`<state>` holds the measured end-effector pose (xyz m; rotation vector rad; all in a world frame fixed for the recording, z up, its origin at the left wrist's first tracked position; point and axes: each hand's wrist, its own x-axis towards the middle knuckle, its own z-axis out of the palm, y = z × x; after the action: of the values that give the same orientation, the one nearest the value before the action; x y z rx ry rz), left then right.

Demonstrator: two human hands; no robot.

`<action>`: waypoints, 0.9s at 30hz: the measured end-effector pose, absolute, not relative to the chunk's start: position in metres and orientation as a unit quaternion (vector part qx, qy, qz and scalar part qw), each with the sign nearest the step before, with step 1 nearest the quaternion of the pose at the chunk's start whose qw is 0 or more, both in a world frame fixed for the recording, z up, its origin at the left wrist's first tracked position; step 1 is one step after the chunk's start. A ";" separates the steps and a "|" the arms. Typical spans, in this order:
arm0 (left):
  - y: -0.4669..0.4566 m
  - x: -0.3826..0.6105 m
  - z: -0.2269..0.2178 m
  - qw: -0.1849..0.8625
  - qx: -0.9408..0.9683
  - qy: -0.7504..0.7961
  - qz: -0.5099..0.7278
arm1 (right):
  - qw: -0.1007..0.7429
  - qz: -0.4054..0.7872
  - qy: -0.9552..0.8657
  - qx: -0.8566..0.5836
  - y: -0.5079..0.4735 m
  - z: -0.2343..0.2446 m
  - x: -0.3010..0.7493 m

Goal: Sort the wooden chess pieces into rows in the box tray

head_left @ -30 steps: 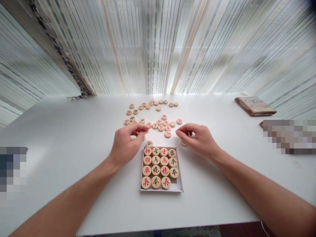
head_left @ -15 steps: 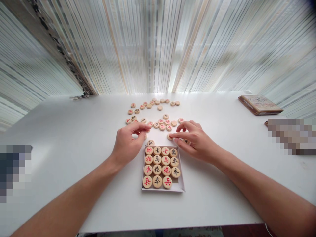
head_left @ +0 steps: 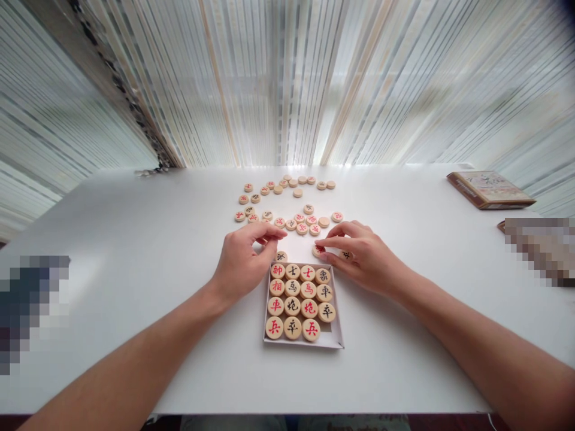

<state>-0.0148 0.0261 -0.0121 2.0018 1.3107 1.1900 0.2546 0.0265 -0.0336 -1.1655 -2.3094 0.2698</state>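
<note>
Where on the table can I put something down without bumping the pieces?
There's bare white table between the tray and the near edge, and another patch between the right hand and the brown box. The tray's near-right corner has a small gap. Beyond the hands, it's crowded with loose pieces.

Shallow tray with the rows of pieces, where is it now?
In the head view, the tray sits below centre, slightly right, on the white table, left hand near its far left corner, right hand near its far right.
</note>
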 end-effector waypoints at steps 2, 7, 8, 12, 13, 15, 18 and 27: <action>0.026 -0.014 -0.012 0.229 0.732 0.474 0.433 | 0.271 0.104 -0.855 -0.430 0.025 -0.031 0.254; 0.023 -0.010 -0.011 0.227 0.736 0.461 0.440 | 0.291 0.112 -0.856 -0.413 0.023 -0.030 0.255; 0.022 -0.010 -0.011 0.232 0.741 0.452 0.439 | 0.295 0.109 -0.855 -0.412 0.023 -0.032 0.256; 0.022 -0.009 -0.016 0.238 0.741 0.445 0.442 | 0.301 0.096 -0.853 -0.415 0.028 -0.045 0.263; 0.022 -0.010 -0.018 0.238 0.742 0.444 0.443 | 0.298 0.096 -0.856 -0.412 0.030 -0.049 0.265; 0.021 -0.010 -0.020 0.243 0.742 0.440 0.445 | 0.302 0.092 -0.854 -0.414 0.032 -0.055 0.269; 0.020 -0.009 -0.020 0.253 0.741 0.435 0.444 | 0.302 0.098 -0.852 -0.417 0.034 -0.059 0.272; 0.017 -0.008 -0.017 0.242 0.754 0.425 0.438 | 0.293 0.086 -0.870 -0.388 0.035 -0.054 0.268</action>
<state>-0.0084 0.0169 -0.0173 2.0617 1.1610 1.1985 0.2679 0.0346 -0.0543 -1.0329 -2.3163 0.2287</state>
